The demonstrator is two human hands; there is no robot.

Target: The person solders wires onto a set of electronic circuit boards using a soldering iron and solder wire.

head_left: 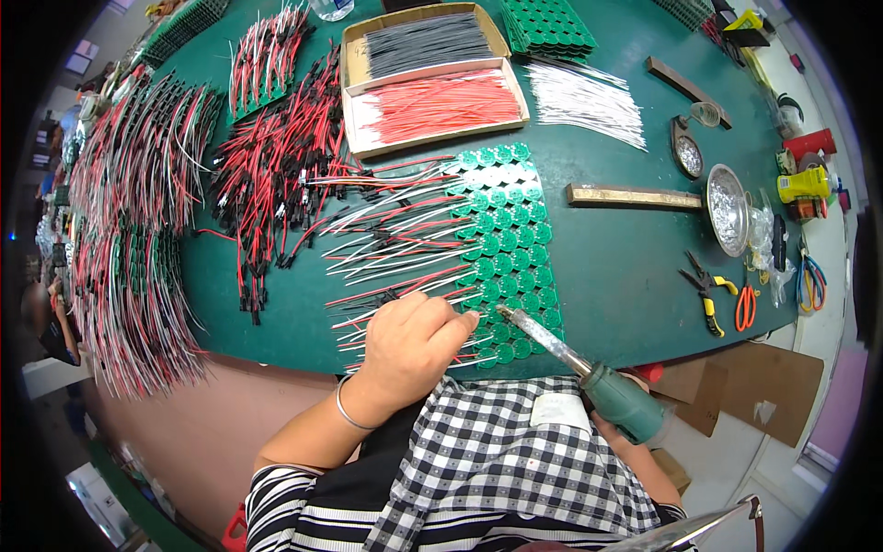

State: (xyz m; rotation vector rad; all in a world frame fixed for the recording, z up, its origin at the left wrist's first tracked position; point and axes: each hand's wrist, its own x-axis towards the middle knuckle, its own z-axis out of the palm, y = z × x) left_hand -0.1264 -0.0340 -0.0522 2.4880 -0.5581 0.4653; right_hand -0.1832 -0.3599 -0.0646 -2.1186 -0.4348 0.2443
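Observation:
My left hand (411, 345) is closed in a pinch at the left edge of a panel of small round green circuit boards (524, 276); whatever sits between its fingertips is hidden. Red, white and black wires (395, 230) stick out leftward from the panel, some passing under this hand. My right hand (605, 429), mostly hidden behind the tool, is wrapped round the green handle of a soldering iron (625, 403). The iron's metal barrel slants up and left. Its tip is over the lower part of the panel, just right of my left fingertips; contact with a board cannot be made out.
Boxes hold black wires (428, 44) and red wires (441, 103); white wires (589, 101) lie beside them. Wired panels (138, 230) and red-black connector leads (276, 166) fill the left. At right are a metal dish (727, 210), a wooden bar (635, 197), pliers (706, 293) and scissors (746, 306).

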